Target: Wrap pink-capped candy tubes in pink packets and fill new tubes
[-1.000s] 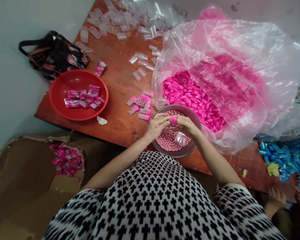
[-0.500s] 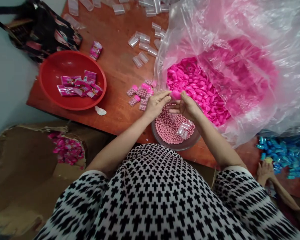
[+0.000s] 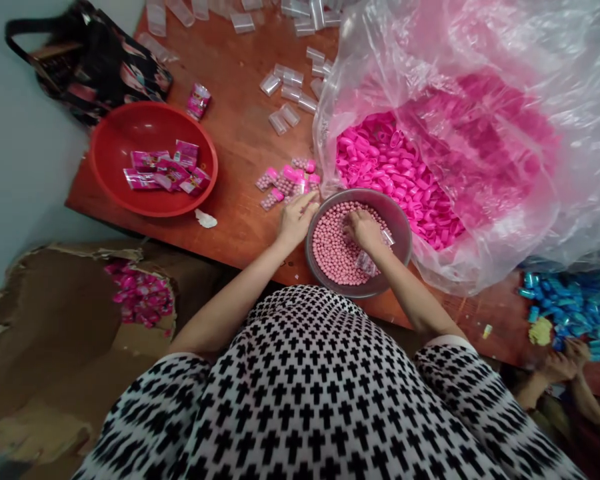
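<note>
My right hand [image 3: 364, 230] reaches into a grey bowl [image 3: 404, 240] of pink beads [image 3: 330, 250]. Its fingers are curled down among the beads, and whatever they grip is hidden. Clear empty tubes [image 3: 366, 263] lie on the beads by that wrist. To the left of the bowl, my left hand [image 3: 296, 219] has its fingers stretched out, the tips at a cluster of bead-filled clear tubes with pink caps [image 3: 284, 183]. Behind the bowl, a big clear plastic bag [image 3: 325, 140] lies open, full of loose pink caps [image 3: 380, 157].
A red bowl [image 3: 100, 157] with pink packets stands left, before a dark flowered bag [image 3: 95, 67]. Empty clear tubes [image 3: 290, 93] lie at the back. Below left is a cardboard box [image 3: 45, 293]. Another person's hands [image 3: 560, 363] are at blue pieces [image 3: 585, 300] on the right.
My hands have parted. The left went to the filled tubes and no longer holds up the pink-capped tube; the right dropped into the beads. The other person's hands shifted.
</note>
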Demonstrator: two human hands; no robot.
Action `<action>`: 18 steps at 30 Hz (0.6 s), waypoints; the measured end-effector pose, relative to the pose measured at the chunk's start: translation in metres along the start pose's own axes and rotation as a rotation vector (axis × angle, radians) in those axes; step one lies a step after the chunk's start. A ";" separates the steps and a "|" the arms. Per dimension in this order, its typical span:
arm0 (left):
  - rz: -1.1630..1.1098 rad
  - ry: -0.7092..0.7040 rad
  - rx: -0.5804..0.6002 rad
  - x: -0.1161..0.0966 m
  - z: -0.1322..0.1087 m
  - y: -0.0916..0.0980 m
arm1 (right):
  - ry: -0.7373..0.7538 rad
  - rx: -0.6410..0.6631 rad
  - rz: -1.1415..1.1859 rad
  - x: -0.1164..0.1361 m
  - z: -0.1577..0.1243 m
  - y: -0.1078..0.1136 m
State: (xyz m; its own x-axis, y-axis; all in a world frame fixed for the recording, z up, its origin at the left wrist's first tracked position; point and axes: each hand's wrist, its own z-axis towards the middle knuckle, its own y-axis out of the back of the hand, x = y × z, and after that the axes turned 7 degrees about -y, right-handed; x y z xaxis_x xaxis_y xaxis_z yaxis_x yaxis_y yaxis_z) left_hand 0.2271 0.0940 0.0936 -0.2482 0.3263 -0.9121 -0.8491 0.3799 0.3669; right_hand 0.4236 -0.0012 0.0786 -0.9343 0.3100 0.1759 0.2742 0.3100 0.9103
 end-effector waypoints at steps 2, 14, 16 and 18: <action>0.003 -0.001 0.078 -0.010 -0.013 -0.009 | -0.007 0.049 0.006 -0.007 0.002 0.007; 0.068 0.023 0.301 -0.026 -0.050 -0.026 | 0.077 0.066 0.079 0.001 0.018 -0.002; 0.089 0.047 0.269 -0.026 -0.050 -0.019 | 0.121 0.071 0.156 0.010 0.023 -0.009; 0.099 0.065 0.228 -0.024 -0.049 -0.014 | 0.148 0.059 0.225 0.012 0.023 -0.011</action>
State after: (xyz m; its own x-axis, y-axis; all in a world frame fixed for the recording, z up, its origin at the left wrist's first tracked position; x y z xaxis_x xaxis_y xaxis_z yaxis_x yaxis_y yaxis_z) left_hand 0.2223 0.0388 0.1012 -0.3604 0.3180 -0.8769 -0.6941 0.5366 0.4799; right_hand 0.4144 0.0194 0.0622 -0.8703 0.2437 0.4279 0.4874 0.3014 0.8195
